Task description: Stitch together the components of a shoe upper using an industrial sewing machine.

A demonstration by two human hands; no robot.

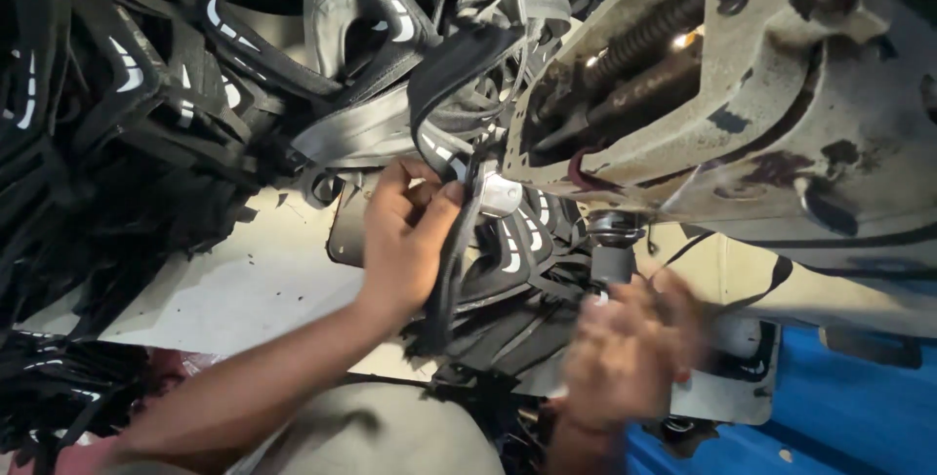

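Observation:
My left hand (408, 237) grips a black shoe-upper piece (451, 270) with white stripe marks, holding it up beside the needle area of a worn sewing machine (742, 94). My right hand (630, 353) is blurred, just below the machine's round presser post (612, 241), its fingers curled near the black fabric lying on the bed. Whether it holds anything cannot be made out.
A big heap of black cut shoe uppers (127, 114) with white marks fills the left and top. A pale worktable surface (264, 289) lies below them. A blue surface (839, 407) shows at the lower right. The machine head overhangs the right half.

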